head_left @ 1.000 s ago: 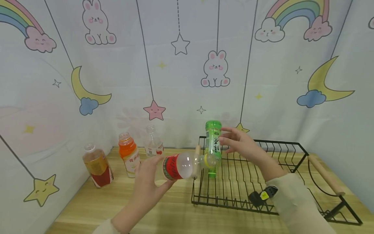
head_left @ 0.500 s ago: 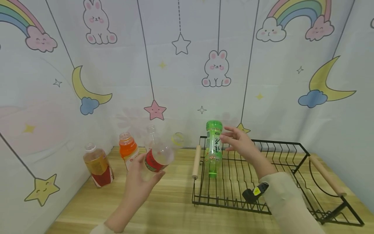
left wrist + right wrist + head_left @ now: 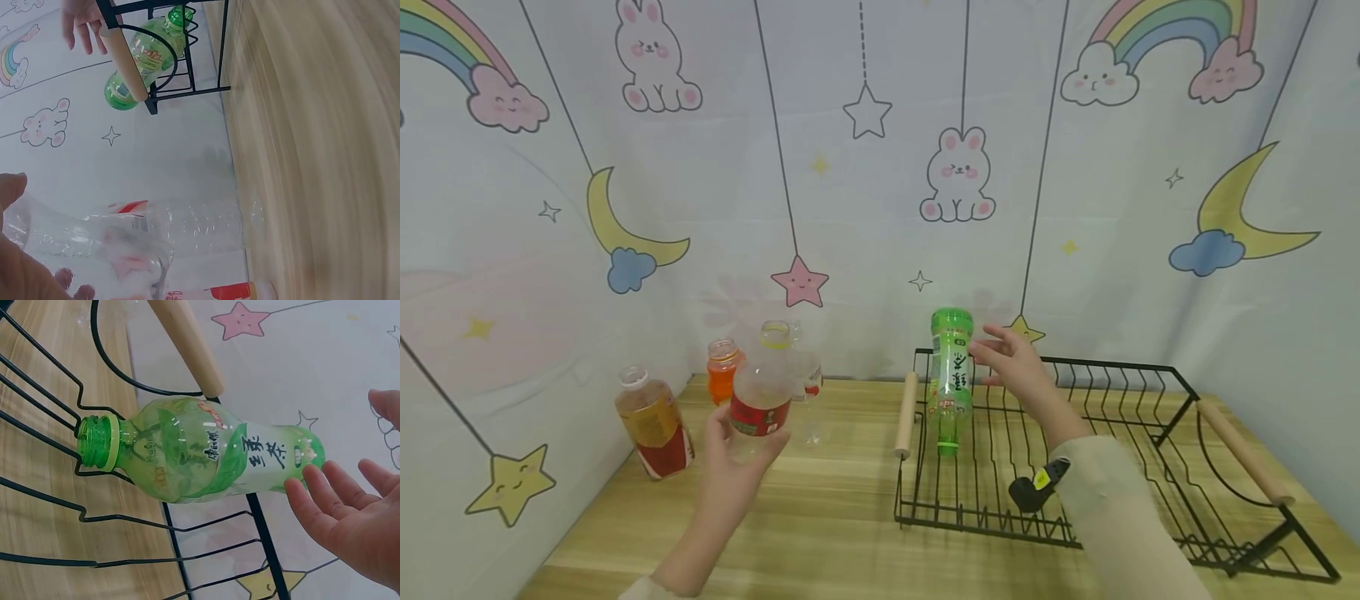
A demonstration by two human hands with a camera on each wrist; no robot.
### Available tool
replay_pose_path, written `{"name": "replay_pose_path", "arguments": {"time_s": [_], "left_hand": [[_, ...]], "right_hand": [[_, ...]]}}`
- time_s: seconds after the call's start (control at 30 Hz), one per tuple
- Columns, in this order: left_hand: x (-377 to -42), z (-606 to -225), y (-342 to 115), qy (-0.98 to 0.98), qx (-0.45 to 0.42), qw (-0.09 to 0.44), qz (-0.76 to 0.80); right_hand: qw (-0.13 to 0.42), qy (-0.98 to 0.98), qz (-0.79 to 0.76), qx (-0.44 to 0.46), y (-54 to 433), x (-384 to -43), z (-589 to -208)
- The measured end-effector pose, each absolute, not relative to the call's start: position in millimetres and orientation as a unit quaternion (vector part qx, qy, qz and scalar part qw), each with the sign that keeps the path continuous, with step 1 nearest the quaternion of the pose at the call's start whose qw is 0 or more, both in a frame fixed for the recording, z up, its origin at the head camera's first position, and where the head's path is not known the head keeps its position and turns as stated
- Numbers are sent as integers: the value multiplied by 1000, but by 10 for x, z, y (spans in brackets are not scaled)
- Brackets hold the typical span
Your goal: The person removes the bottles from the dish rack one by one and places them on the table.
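Observation:
My left hand (image 3: 730, 471) grips a clear plastic bottle (image 3: 762, 416) with a red label and a yellow neck ring. The bottle stands upright, mouth up, in front of the other bottles; the left wrist view shows its clear wall (image 3: 94, 244) close up. A green tea bottle (image 3: 953, 375) is upside down in the black wire rack, its neck (image 3: 100, 442) down among the wires. Beside that bottle's raised base is my right hand (image 3: 1018, 362), fingers loosely spread. The fingertips lie at the base; whether they touch it I cannot tell.
An amber bottle (image 3: 655, 429), an orange one (image 3: 721, 379) and a clear one (image 3: 812, 385) stand at the left back, partly overlapped by the held bottle. The wire rack (image 3: 985, 532) has wooden handles (image 3: 907, 417). A patterned curtain (image 3: 880, 233) closes off the back.
The clear bottle has swung from lying sideways, neck to the right, to upright, and moved left with my left hand. My right hand stays by the green bottle.

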State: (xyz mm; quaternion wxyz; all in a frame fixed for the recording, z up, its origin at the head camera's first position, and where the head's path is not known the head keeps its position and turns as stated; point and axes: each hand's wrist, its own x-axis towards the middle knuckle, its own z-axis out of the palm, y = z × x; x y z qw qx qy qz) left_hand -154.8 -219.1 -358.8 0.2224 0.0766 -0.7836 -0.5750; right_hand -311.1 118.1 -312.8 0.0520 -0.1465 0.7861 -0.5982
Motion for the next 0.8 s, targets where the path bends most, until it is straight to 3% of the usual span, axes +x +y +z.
{"name": "replay_pose_path", "arguments": {"time_s": [0.27,0.47,0.8], "left_hand": [[-1573,-3666,-2313,-757,118,253,-591],[-1564,-3713,-2418,-755,145,235,-595],[-1605,-3825,-2581,-732,172,258,-607]], "right_hand": [[61,781,-613,-107,1125,-3194,-3206],[58,783,-613,-90,1068,-3220,-3243],[71,794,-600,-66,1017,-3251,-3325]]}}
